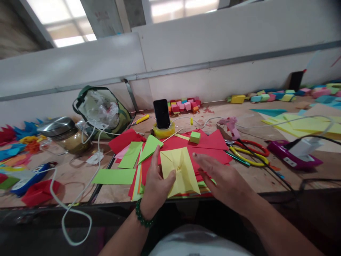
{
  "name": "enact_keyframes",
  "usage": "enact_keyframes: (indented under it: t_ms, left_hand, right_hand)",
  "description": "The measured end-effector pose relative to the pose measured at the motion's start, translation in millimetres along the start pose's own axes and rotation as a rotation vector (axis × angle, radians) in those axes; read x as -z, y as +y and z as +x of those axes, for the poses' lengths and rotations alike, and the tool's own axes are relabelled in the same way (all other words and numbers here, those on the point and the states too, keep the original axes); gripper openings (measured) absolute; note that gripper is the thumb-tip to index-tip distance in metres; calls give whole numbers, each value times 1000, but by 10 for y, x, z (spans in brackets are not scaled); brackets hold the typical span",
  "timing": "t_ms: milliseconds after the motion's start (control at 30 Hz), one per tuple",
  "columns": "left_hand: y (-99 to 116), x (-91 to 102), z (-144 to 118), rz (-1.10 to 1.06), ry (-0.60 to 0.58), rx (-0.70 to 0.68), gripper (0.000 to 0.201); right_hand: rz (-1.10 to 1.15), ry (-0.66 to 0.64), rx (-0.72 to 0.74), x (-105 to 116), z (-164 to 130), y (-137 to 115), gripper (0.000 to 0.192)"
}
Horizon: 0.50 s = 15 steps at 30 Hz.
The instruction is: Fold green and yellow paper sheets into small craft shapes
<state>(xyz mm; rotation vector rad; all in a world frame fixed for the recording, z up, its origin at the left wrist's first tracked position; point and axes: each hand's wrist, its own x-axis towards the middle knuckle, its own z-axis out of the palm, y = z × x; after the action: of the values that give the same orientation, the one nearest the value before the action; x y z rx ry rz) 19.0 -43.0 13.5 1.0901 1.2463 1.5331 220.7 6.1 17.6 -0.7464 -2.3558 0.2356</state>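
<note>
A folded yellow paper [181, 171] lies on a stack of red and green sheets [213, 144] near the table's front edge. My left hand [156, 185], with a green bead bracelet on the wrist, pinches the yellow paper's left edge with the thumb on top. My right hand [221, 177] hovers just right of the paper, fingers spread and holding nothing. A small green paper cube [195, 137] sits on the red sheets behind.
A phone [161, 113] stands in a yellow tape roll. Scissors [247, 153], a pink glue gun [231, 126] and a purple power strip [293, 156] lie right. A green bag [102, 110], a lidded jar [65, 135] and white cables [77, 199] lie left. Coloured paper cubes [183, 105] line the back wall.
</note>
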Motion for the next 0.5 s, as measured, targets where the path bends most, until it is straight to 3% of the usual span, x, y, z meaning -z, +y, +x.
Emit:
enact_keyframes:
  t_ms: [133, 233, 300, 400, 500]
  left_hand:
    - [47, -22, -19, -15, -91, 79, 93]
    - [98, 47, -17, 6, -117, 116, 84]
    - [136, 149, -15, 74, -149, 93, 64]
    - [205, 297, -19, 154, -381, 97, 38]
    - [265, 332, -24, 257, -547, 19, 43]
  right_hand:
    - [-24, -168, 39, 45, 25, -51, 58]
    - [99, -130, -10, 69, 47, -22, 49]
    - [152, -82, -57, 92, 56, 8, 46]
    - [169, -49, -84, 133, 63, 26, 46]
    - [201, -47, -62, 157, 64, -1, 46]
